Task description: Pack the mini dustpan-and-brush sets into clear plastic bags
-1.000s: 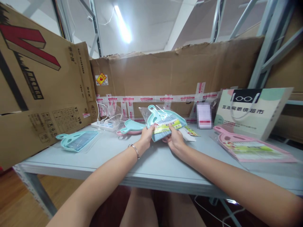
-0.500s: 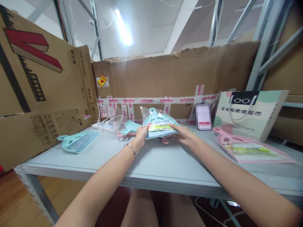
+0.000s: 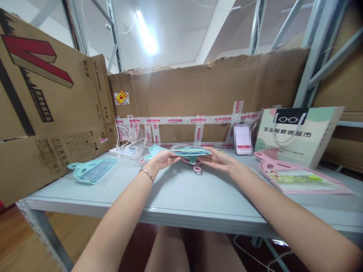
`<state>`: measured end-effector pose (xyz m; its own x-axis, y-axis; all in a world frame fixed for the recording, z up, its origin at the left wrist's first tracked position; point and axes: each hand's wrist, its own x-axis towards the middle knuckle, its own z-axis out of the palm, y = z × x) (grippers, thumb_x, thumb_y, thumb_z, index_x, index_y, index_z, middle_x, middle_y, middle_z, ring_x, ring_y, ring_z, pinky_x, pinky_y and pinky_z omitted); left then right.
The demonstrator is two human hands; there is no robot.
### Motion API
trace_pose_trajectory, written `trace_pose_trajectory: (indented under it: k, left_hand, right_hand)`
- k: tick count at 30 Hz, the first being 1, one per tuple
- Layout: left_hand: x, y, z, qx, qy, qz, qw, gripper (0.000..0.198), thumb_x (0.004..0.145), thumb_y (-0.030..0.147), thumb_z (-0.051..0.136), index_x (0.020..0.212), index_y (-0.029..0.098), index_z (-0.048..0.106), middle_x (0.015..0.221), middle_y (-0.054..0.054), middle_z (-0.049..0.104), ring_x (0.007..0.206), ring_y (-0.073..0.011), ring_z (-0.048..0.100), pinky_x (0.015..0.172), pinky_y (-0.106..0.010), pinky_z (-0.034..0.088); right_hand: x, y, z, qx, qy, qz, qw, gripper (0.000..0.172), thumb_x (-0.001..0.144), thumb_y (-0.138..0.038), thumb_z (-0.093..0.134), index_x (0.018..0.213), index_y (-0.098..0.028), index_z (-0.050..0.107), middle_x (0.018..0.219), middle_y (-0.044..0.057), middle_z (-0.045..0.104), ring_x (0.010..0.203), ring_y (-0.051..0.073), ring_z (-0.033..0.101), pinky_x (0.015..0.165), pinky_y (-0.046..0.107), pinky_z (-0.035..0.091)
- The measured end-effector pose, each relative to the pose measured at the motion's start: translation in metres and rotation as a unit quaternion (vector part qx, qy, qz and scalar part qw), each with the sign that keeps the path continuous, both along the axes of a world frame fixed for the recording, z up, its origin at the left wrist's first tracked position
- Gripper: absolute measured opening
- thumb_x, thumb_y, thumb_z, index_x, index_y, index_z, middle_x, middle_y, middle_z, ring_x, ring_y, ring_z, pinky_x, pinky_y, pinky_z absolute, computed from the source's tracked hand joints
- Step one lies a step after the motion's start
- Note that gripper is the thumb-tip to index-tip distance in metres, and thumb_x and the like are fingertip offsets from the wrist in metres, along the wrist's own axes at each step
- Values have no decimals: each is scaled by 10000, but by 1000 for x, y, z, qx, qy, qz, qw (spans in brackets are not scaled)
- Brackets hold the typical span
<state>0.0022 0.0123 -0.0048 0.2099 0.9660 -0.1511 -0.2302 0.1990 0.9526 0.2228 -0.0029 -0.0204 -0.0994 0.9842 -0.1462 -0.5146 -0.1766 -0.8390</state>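
A teal dustpan-and-brush set in a clear bag [image 3: 190, 151] is held flat, edge-on to me, a little above the grey table [image 3: 181, 196]. My left hand [image 3: 160, 160] grips its left end, palm up, fingers under it. My right hand [image 3: 219, 160] holds its right end, thumb on top and fingers stretched beneath. Below the set a pink dustpan handle [image 3: 195, 165] lies on the table. Another teal dustpan [image 3: 154, 150] lies just behind my left hand.
A bagged teal set [image 3: 92, 170] lies at the left. A bagged pink set [image 3: 297, 176] lies at the right, before a paper shopping bag [image 3: 297, 134]. A white power strip with cables [image 3: 126, 151] sits at the back. Cardboard walls [image 3: 204, 94] close the back and left.
The teal set has been tipped from nearly upright facing me down to flat and edge-on. Both hands have turned palm up beneath it.
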Motion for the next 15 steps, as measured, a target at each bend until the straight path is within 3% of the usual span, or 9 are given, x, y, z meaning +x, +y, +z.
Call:
trace_pose_trajectory:
  k: [4, 7, 10, 13, 15]
  left_hand:
    - [-2, 7, -10, 22, 44, 69, 996, 168, 685, -29, 584, 691, 136, 553, 655, -57, 626, 661, -133, 638, 731, -260, 551]
    - [0, 7, -14, 50, 76, 100, 991, 118, 680, 48, 630, 666, 144, 563, 611, -72, 640, 645, -157, 641, 693, -278, 545]
    - [2, 1, -8, 92, 94, 123, 984, 87, 672, 118, 667, 705, 147, 592, 592, -59, 639, 652, -166, 644, 686, -284, 538]
    - [-1, -5, 6, 143, 75, 115, 980, 329, 683, 198, 675, 1005, 178, 606, 873, -83, 692, 748, -178, 660, 704, -303, 539]
    - [-5, -9, 16, 185, 47, 88, 978, 538, 731, 224, 605, 1253, 257, 478, 1100, -83, 649, 815, -191, 663, 714, -335, 541]
  right_hand:
    - [-1, 3, -3, -10, -17, -38, 999, 154, 725, 59, 564, 770, -82, 607, 750, 98, 673, 684, 151, 673, 573, 212, 591]
    - [-4, 10, -12, -22, -19, -89, 996, 185, 721, 69, 559, 731, -115, 585, 645, 38, 649, 575, 114, 645, 493, 173, 572]
    - [-6, 15, -16, -23, -20, -132, 991, 185, 738, 52, 548, 709, -130, 567, 567, 20, 630, 514, 116, 631, 444, 178, 561]
    - [-5, 15, -14, -4, -14, -166, 986, 189, 745, 47, 543, 685, -131, 555, 533, 20, 622, 490, 118, 630, 446, 180, 559]
    - [-4, 14, -10, 11, -8, -178, 984, 189, 742, 46, 546, 684, -134, 558, 542, 17, 629, 477, 114, 627, 444, 177, 556]
